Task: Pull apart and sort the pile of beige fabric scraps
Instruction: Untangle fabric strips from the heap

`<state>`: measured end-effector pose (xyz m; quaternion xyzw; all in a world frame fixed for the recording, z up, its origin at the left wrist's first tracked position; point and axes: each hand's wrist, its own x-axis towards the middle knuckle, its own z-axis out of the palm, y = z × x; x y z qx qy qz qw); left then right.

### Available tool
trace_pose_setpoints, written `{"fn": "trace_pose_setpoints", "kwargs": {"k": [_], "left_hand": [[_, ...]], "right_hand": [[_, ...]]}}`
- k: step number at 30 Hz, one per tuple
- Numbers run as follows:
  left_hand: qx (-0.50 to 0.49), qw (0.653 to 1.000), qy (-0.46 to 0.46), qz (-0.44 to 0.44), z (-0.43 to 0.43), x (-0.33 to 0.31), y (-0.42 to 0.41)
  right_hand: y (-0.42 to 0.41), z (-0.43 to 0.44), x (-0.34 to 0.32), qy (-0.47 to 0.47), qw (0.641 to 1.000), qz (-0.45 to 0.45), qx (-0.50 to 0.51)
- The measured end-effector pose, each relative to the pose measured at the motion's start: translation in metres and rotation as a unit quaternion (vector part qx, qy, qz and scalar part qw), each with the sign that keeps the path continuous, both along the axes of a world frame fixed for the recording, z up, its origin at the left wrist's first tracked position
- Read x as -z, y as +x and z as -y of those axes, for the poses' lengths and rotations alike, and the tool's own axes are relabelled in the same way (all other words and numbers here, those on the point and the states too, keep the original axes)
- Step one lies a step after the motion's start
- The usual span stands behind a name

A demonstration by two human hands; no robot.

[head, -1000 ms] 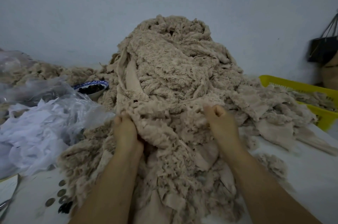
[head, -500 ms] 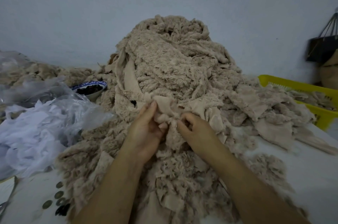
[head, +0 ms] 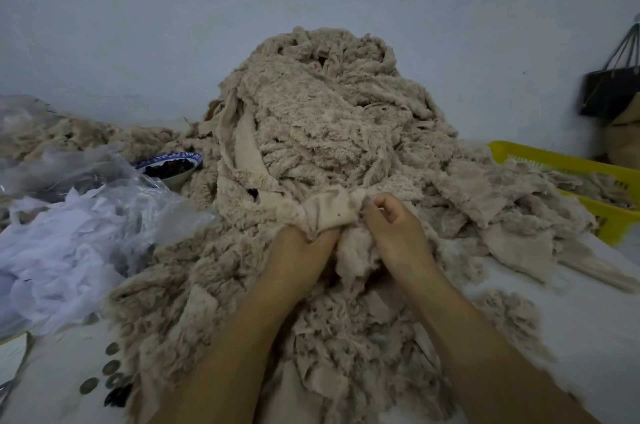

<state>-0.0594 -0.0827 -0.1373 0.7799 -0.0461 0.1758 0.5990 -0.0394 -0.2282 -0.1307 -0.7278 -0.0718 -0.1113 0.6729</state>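
The pile is heaped at the centre of the frame on the surface and spills toward the lower edge. A pull-apart step is judged to be in hand: a smooth scrap at the pile's front is held between 2 hands. The right hand is curled, with thumb and forefinger pinched on the scrap's right edge. The left hand is draped by the scrap and its fingers are hidden, so its grip cannot be told. Next, the scrap would need to be drawn free of the fleecy tangle and a place chosen for it, perhaps the basket at the right.
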Motion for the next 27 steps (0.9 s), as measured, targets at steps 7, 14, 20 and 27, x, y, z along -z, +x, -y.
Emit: {"fn": "trace_pose_setpoints", "kwargs": {"k": [7,14,20,27], "left_hand": [[0.001,0.932,-0.358,-0.058,-0.013,-0.009,0.005],[0.152,0.853,-0.487,-0.114,-0.018,-0.021,-0.011],[0.115,0.907,-0.368,-0.171,-0.012,-0.017,-0.021],[0.159,0.905,-0.329,-0.217,-0.004,-0.034,-0.001]], "right_hand": [[-0.003,0.0,0.003,-0.154,0.988,0.031,0.0],[-0.001,0.011,0.003,-0.091,0.995,0.015,0.025],[-0.014,-0.007,-0.002,-0.077,0.98,0.021,-0.183],[-0.005,-0.001,-0.003,-0.143,0.978,0.043,-0.143]]}}
